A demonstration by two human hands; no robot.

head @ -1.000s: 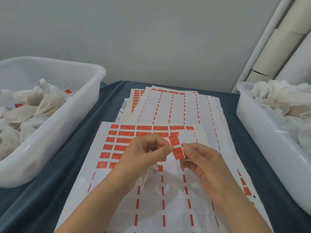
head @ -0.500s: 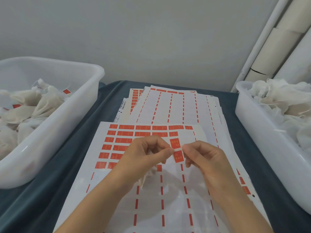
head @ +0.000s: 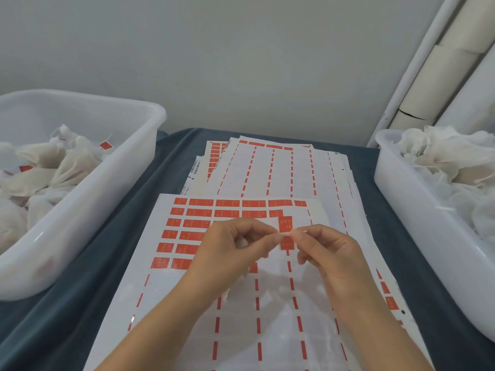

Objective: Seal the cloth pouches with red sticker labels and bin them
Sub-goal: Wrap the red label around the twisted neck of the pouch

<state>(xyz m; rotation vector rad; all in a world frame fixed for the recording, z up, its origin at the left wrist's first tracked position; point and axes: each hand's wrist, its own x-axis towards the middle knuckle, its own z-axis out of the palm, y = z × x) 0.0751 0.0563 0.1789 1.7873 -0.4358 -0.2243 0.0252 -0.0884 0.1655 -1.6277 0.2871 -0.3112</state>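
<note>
A red sticker label [head: 286, 234] is held between the two hands above the top label sheet [head: 166, 263], with a thin white drawstring apparently crossing its middle; the left hand [head: 235, 253] is closed around a cloth pouch [head: 242, 242], most of which is hidden in the palm, while its thumb and forefinger pinch the string at the label's left edge; the right hand [head: 326, 253] pinches the label's right side with thumb and forefinger, the other fingers curled beneath; the label is probably kept upright and lifted off the sheet so that its halves can be folded together over the string without catching the paper below; the fold is judged to be under way rather than finished, since both halves are seen spread above and below the fingertips; the sheet is partly used, with red labels left in its upper rows and bare backing lower down, and more sheets [head: 281, 167] are fanned out behind it; a white bin [head: 115, 183] on the left holds pouches already tagged red, presumably the destination; a second bin [head: 396, 188] on the right holds untagged pouches, placed within reach as supply; all rests on a dark blue cloth [head: 112, 250]
</note>
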